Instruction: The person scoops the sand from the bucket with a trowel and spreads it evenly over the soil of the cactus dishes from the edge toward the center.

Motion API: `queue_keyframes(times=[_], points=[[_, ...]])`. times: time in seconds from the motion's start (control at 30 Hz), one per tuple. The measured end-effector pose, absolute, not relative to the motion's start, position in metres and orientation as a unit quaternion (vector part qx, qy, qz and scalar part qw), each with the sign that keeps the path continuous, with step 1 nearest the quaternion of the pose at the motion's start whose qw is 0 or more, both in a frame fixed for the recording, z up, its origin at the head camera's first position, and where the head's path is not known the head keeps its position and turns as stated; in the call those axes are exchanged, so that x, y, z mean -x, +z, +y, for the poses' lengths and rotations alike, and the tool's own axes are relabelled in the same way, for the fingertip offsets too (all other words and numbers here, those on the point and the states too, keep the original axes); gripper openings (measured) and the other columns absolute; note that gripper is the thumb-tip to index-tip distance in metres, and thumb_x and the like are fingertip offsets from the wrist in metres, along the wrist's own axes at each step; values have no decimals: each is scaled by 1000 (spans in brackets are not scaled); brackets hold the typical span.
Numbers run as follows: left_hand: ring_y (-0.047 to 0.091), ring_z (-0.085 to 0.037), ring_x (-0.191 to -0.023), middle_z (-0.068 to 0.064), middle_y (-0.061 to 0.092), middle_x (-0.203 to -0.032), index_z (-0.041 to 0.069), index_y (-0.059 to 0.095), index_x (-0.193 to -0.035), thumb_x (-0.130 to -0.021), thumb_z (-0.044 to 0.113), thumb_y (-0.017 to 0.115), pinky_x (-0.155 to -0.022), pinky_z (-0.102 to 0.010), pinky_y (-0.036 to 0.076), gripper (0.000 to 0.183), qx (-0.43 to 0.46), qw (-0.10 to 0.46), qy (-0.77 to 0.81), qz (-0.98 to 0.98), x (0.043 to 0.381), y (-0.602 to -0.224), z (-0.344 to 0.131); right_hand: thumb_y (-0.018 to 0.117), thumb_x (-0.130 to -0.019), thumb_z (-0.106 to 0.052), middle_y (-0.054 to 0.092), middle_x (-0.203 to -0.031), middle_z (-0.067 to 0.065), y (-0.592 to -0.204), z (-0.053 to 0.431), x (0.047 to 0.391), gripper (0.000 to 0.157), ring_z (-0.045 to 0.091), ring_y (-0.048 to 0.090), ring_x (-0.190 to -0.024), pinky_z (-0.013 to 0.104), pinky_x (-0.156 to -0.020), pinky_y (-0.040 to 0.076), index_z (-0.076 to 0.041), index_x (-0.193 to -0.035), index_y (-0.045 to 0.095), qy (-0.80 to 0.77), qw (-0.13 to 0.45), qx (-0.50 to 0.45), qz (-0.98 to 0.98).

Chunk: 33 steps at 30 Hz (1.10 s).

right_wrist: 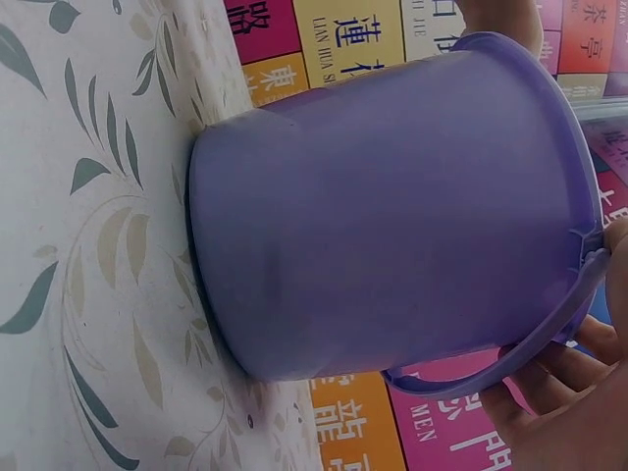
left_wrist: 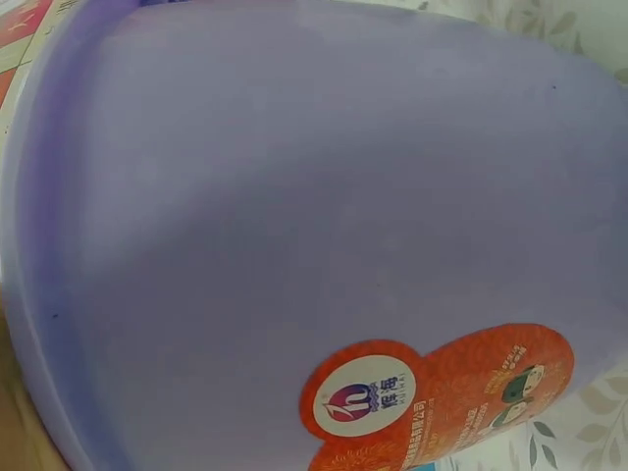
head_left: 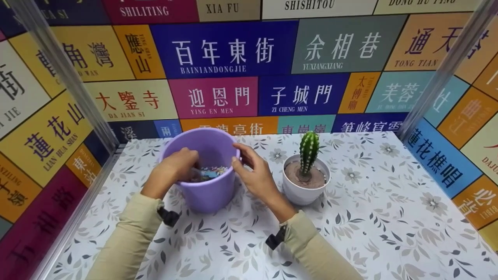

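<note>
A purple plastic bucket (head_left: 208,194) stands on the table at left of centre, its bottom holding small multicoloured bits (head_left: 214,171) and something light blue. Over its near-left rim reaches my left hand (head_left: 175,165), with the fingers down inside and mostly hidden; I cannot tell whether they grip anything. On the opposite side, my right hand (head_left: 253,171) grips the rim between thumb and fingers. The right wrist view shows the bucket's handle (right_wrist: 491,373) hanging beside those fingers. An orange sticker (left_wrist: 442,397) on the bucket's outer wall appears in the left wrist view.
To the right of the bucket, a small green cactus (head_left: 309,153) grows in a white pot (head_left: 305,196), close to my right wrist. A leaf-patterned cloth (head_left: 369,217) covers the table. Panels with street names (head_left: 225,50) wall the back and both sides.
</note>
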State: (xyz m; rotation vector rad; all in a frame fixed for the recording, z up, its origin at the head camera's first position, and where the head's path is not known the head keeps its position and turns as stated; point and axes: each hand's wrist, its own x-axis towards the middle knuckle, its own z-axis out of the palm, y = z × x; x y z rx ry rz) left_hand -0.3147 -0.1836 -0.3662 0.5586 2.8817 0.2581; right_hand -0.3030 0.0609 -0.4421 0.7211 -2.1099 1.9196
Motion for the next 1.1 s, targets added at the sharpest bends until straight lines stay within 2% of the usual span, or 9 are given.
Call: queue_keyframes(times=[0.27,0.43,0.73,1.1], points=[[78,-36,-101,-16,83,-105,4,84,-105,-93,11,81,-96,-53,61,14,-186,35,108,976,311,-355,-188,68,-107,-21,64,-155,15,-443,63,304,47,30,62,-144,41,-120,50,-7,-151,60,641,103,-239,-722],[77,-36,-100,-14,83,-102,5,84,-103,-93,12,82,-96,-53,61,12,-180,8,128,975,308,-348,-190,68,-107,-20,62,-156,17,-443,64,306,48,35,60,-145,42,-121,49,-5,-152,60,642,106,-240,-721],[76,-34,-98,-11,84,-102,7,84,-106,-94,15,84,-93,-51,61,15,-174,-32,129,976,302,-349,-196,68,-107,-21,63,-155,16,-444,63,305,47,34,61,-145,45,-121,49,-7,-151,60,644,100,-239,-720],[72,-39,-107,-14,82,-108,7,82,-107,-91,9,83,-100,-57,57,16,-157,-76,136,975,290,-350,-203,66,-109,-22,63,-155,18,-444,62,305,47,31,60,-146,48,-122,48,-6,-152,59,648,91,-247,-715]])
